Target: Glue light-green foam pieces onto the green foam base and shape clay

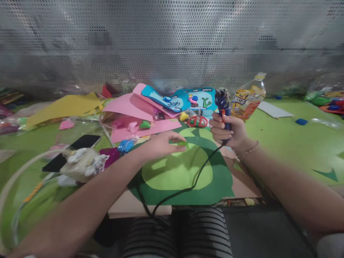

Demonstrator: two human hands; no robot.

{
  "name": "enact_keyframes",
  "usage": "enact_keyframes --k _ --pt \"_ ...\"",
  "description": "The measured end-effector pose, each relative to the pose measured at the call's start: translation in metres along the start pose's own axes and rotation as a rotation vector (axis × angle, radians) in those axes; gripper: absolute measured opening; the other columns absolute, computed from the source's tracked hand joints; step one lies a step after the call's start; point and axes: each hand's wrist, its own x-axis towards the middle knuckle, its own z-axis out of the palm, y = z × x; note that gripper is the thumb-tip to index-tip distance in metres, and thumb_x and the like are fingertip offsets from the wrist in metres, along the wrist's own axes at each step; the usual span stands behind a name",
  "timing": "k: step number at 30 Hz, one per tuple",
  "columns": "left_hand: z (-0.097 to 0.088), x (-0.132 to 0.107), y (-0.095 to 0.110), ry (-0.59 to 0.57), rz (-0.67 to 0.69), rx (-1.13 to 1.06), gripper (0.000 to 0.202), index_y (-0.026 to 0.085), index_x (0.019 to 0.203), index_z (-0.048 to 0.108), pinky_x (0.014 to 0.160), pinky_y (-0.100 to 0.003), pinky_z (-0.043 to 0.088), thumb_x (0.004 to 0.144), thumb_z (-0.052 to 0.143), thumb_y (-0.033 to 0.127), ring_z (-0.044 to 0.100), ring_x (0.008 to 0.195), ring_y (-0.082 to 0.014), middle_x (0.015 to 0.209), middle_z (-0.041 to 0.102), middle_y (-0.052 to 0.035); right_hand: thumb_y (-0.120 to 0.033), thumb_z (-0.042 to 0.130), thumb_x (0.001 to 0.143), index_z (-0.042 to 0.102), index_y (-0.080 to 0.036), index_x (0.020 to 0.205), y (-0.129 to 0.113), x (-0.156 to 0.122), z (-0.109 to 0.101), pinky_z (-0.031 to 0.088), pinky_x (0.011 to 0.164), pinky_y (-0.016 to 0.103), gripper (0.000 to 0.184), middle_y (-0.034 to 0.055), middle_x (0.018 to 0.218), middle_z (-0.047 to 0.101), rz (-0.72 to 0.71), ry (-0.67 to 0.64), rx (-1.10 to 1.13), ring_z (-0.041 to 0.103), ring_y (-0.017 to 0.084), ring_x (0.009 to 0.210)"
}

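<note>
Right hand (227,130) clenched on a dark blue glue gun (223,104), held upright off the table, nozzle up; its black cord (188,188) drops from the fist, loops across the work and runs off the near edge. Bead bracelet on that wrist. Left hand (163,143) flat, fingertips pinching a small bright green foam piece (182,144) down onto the work, so that grip is closed on it.

Work piece: dark green foam sheet (220,179), matte, rounded outline, with a light green blob shape (177,172) on top. It lies on a tan cardboard panel (129,206), directly in front of the lap.

Table (290,143) is lime green, smooth.

Around:
- red-handled scissors (197,121) just beyond the green sheet
- pink foam sheets (134,107), stacked, overlapping
- blue printed cartoon sheet (188,98) lying on the pink
- yellow sheet (67,105) far left
- clear plastic bottle (248,96), yellow-orange label, tilted, just behind the glue gun
- black smartphone (72,152) left, beside a crumpled plastic bag (83,163) of whitish bits
- small blue, yellow and green lumps among the pink sheets, too blurred to name

Perforated metal screen (172,43) closes off the back.
</note>
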Motion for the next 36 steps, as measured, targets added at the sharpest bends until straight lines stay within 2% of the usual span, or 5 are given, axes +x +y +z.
enact_keyframes --k 6,10,13,26,36 --pt "0.001 -0.002 -0.001 -0.146 0.180 0.149 0.024 0.026 0.082 0.073 0.064 -0.023 0.042 0.058 0.075 0.023 0.059 0.072 -0.0168 0.084 0.067 -0.0023 -0.042 0.066 0.061 0.027 -0.022 0.066 0.004 -0.001 0.001 0.005 0.033 0.017 0.044 -0.0111 0.053 0.028 -0.020 -0.081 -0.036 0.005 0.001 0.036" --pt "0.001 -0.001 -0.007 -0.245 0.224 0.258 0.028 0.027 0.088 0.072 0.069 -0.024 0.040 0.060 0.074 0.024 0.057 0.076 -0.0170 0.086 0.063 -0.0023 -0.042 0.067 0.060 0.026 -0.021 0.065 0.006 0.001 0.002 0.005 0.033 0.017 0.046 -0.0111 0.053 0.029 -0.011 -0.131 -0.001 0.005 0.001 0.035" --pt "0.001 0.000 -0.012 -0.290 0.255 0.323 0.029 0.026 0.090 0.071 0.070 -0.025 0.038 0.062 0.075 0.025 0.056 0.079 -0.0179 0.086 0.062 -0.0027 -0.043 0.066 0.059 0.026 -0.021 0.065 0.006 0.001 0.002 0.006 0.033 0.018 0.046 -0.0106 0.054 0.030 -0.001 -0.091 -0.044 0.006 0.001 0.035" --pt "0.004 0.001 -0.013 -0.274 0.289 0.327 0.025 0.024 0.089 0.071 0.068 -0.025 0.037 0.064 0.073 0.029 0.056 0.076 -0.0173 0.083 0.062 -0.0029 -0.041 0.065 0.061 0.029 -0.021 0.067 0.008 0.002 0.002 0.008 0.035 0.019 0.042 -0.0101 0.055 0.032 0.026 -0.107 -0.051 0.007 0.002 0.036" --pt "0.008 0.000 -0.020 -0.199 0.184 0.349 0.030 0.024 0.091 0.071 0.068 -0.026 0.036 0.063 0.074 0.033 0.054 0.076 -0.0183 0.086 0.056 -0.0039 -0.042 0.065 0.060 0.031 -0.022 0.067 0.010 0.003 0.001 0.012 0.034 0.018 0.040 -0.0092 0.056 0.034 0.046 -0.098 -0.085 0.009 0.002 0.036"
